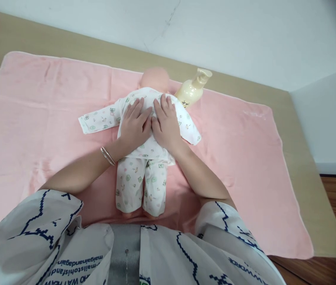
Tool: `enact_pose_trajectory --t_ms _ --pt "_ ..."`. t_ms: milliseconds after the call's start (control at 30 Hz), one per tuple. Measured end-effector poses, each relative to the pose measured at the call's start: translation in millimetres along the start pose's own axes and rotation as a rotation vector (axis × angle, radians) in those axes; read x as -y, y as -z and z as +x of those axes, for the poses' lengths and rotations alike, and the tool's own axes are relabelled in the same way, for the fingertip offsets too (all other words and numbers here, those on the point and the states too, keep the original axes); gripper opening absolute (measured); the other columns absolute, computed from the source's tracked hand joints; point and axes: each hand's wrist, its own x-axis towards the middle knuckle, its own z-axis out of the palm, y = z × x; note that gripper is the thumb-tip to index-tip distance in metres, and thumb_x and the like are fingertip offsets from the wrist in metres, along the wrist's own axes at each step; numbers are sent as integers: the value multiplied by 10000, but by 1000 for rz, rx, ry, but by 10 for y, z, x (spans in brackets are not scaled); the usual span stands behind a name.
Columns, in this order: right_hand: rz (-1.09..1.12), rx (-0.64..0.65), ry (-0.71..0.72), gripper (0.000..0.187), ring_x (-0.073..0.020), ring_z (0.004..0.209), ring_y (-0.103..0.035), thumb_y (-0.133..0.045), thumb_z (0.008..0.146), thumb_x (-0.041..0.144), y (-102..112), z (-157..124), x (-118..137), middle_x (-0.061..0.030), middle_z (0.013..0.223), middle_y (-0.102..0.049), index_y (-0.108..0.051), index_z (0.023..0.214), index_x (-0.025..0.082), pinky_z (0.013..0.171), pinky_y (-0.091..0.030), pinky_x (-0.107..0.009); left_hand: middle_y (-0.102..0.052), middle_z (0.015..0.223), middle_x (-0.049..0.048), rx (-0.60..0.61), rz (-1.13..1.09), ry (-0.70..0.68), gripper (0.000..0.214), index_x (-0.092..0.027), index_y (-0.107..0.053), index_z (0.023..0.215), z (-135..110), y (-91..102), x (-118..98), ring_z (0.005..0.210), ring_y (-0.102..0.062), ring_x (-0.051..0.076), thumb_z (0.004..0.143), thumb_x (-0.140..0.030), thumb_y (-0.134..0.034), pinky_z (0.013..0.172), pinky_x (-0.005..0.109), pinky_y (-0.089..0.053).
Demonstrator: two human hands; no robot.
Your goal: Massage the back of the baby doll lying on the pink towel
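Doll (147, 153): left fingers (136, 109), right fingers (164, 106) slightly parted on shirt (149, 145).

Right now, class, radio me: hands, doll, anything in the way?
Left hand and right hand: palms down on clothed doll. Doll: lying on pink blanket. Pump bottle: beside doll, blocking neither hand.

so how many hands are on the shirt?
2. Left hand lies palm down on the shirt, left of its middle; right hand likewise, on the side nearer the bottle.
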Motion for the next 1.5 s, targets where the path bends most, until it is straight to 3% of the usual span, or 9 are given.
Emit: enact_pose_trajectory --t_ms 233,433,533,733,1000,1167,1267,1367,1500 --pt "-58 31 -14 601 -407 1571 -168 -327 992 252 80 -344 358 -168 1676 -280 -314 1576 109 1216 -222 -730 -687 1323 94 -32 29 -8 341 -207 -697 1160 -58 93 -46 1348 -569 281 1012 -325 -413 1184 524 -441" --pt "-100 84 -25 613 -407 1584 -94 -391 984 303 130 -83 146 -131 1704 -213 -334 1575 151 1250 -189 -666 -406 1608 154 19 -31 92 502 -171 -511 1431 13 -5 59 1554 -287 300 1038 -448 -368 1289 538 -256" --pt "-93 77 -4 629 -401 1587 -81 -405 973 314 112 -30 103 -123 1712 -185 -309 1580 179 1231 -187 -693 -446 1581 147 45 -18 58 496 -179 -523 1415 15 -13 82 1542 -315 289 1051 -458 -336 1279 540 -269" --pt "-186 53 -66 592 -396 1573 -167 -327 1005 248 92 -219 327 -218 1671 -261 -317 1568 63 1238 -263 -608 -586 1445 137 11 34 -60 416 -160 -591 1325 -39 50 24 1470 -436 281 1040 -349 -352 1251 523 -334" --pt "-106 83 15 570 -347 1594 -111 -328 1010 297 117 43 0 -98 1713 -203 -340 1571 197 1249 -188 -659 -468 1564 149 16 51 1 468 -156 -507 1424 24 -30 45 1521 -347 303 1035 -360 -345 1255 551 -301" --pt "-220 29 -57 563 -392 1546 -268 -339 1026 279 105 -206 307 -221 1641 -337 -378 1549 73 1222 -323 -595 -639 1381 106 -13 23 -93 369 -173 -645 1217 -18 43 27 1396 -505 264 1008 -289 -364 1206 512 -387" --pt "-299 4 -80 548 -388 1497 -374 -340 1027 247 110 -342 468 -226 1606 -400 -399 1540 66 1199 -382 -558 -688 1279 106 -39 8 -103 342 -177 -677 1132 -45 82 1 1325 -556 261 1004 -296 -384 1183 496 -412" --pt "-274 15 -73 553 -383 1513 -349 -353 1026 275 116 -268 372 -198 1620 -390 -395 1546 89 1213 -357 -564 -632 1374 127 -23 36 -35 379 -162 -640 1233 -35 67 -2 1383 -508 281 1019 -330 -376 1203 518 -382" --pt "-151 43 12 551 -376 1580 -165 -354 1032 342 112 2 11 -114 1695 -256 -369 1563 197 1239 -236 -642 -469 1560 143 9 69 38 463 -176 -508 1422 0 1 29 1505 -361 311 1036 -390 -367 1241 566 -300"
